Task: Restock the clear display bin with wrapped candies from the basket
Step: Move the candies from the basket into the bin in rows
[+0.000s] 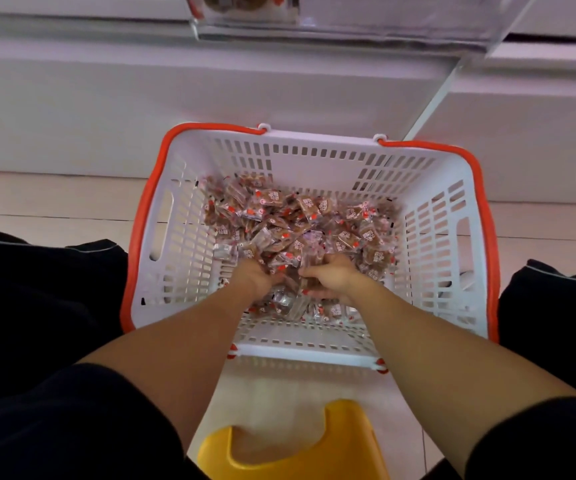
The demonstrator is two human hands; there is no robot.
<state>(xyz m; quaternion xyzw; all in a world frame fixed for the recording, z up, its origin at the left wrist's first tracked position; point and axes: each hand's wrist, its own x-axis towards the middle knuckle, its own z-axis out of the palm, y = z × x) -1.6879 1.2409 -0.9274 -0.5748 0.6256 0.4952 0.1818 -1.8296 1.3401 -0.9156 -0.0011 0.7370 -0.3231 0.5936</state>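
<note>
Both hands are down in the white basket (435, 216) near its near wall — the left hand (257, 277) and the right hand (331, 277) have their fingers curled around a heap of wrapped candies (300, 220). The clear bin (348, 26) sits above the basket's far edge.

From my head camera the light is soft, even and slightly cool, with a faint violet cast on the white cabinet front (210, 98). Shadows are weak — only a dim patch under the white slotted plastic basket with orange rim (314, 154). The clear plastic display bin (348, 26) at the top edge is smeared and carries pale glare. Straight lines bow outward near the borders — wide-angle distortion. The dark clothing at both sides is nearly black, without detail.
</note>
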